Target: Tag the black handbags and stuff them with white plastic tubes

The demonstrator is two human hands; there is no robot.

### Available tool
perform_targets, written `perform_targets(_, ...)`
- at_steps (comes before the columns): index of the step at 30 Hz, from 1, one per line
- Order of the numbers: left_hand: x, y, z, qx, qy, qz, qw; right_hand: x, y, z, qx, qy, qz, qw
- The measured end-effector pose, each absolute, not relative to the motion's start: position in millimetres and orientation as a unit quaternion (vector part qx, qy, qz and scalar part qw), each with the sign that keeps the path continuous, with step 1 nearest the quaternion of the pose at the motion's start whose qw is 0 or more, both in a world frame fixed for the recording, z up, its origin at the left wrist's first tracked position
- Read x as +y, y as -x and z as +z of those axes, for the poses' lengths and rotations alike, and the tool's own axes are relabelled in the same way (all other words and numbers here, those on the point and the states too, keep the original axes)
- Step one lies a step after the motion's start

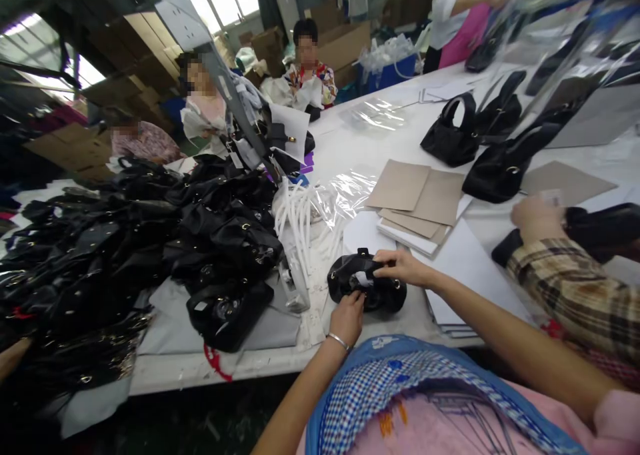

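Note:
A small black handbag [345, 278] with gold-coloured rings sits on the white table in front of me, its mouth facing up. Something whitish, perhaps a label or lining, shows inside the opening. My left hand [347, 318], with a silver bracelet at its wrist, is closed with the fingertips on the bag's near rim. From the right, my right hand [400, 267] grips the far right edge of the mouth between thumb and fingers. The undersides of both hands' fingertips are partly hidden.
A big heap of black bags [100, 262] covers the table's left side. White strips [295, 222] lie in the middle, with brown cardboard sheets [420, 192] and white sheets [470, 275] to the right. A co-worker's plaid sleeve [570, 288] is close at right. Finished-looking handbags [450, 132] stand beyond.

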State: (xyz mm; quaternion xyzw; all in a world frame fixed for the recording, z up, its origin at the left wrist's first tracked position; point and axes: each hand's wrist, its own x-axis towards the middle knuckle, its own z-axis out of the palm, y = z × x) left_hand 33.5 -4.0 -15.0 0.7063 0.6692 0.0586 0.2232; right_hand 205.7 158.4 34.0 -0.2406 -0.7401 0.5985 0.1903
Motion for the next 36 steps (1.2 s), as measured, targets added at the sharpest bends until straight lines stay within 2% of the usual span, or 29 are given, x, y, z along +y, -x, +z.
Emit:
perform_targets(3,-13,-34,-21,0.680,-0.684,0.112,0.241,146,-211,40,-0.739,0.243,0.601,0.186)
perform_targets(6,-11,-32,-11,0.686,-0.639,0.222,0.267,128,-208,55,-0.690,0.313,0.605,0.247)
perform_targets(10,-3,-32,25,0.697,-0.545,0.373,0.278,96,-202,80,-0.461,0.420,0.679,0.387)
perform_targets(14,-4,-10,46,0.717,-0.496,0.425,0.241,60,-201,93,-0.309,0.405,0.752,0.418)
perform_targets(18,-26,46,26,0.811,-0.384,0.407,0.173,35,-200,77,-0.258,0.435,0.787,0.354)
perform_targets(21,-54,75,-1,0.855,-0.353,0.330,0.187,31,-196,60,-0.276,0.455,0.792,0.299)
perform_targets(25,-81,65,-38,0.877,-0.367,0.211,0.228,33,-196,40,-0.347,0.437,0.788,0.261)
perform_targets(30,-93,31,-80,0.902,-0.377,0.119,0.171,23,-203,18,-0.407,0.358,0.838,0.060)
perform_targets(33,-96,25,-91,0.894,-0.406,0.118,0.151,17,-203,7,-0.449,0.312,0.837,-0.015)
perform_targets(36,-97,28,-86,0.885,-0.411,0.137,0.170,16,-195,-5,-0.502,0.302,0.810,-0.018)
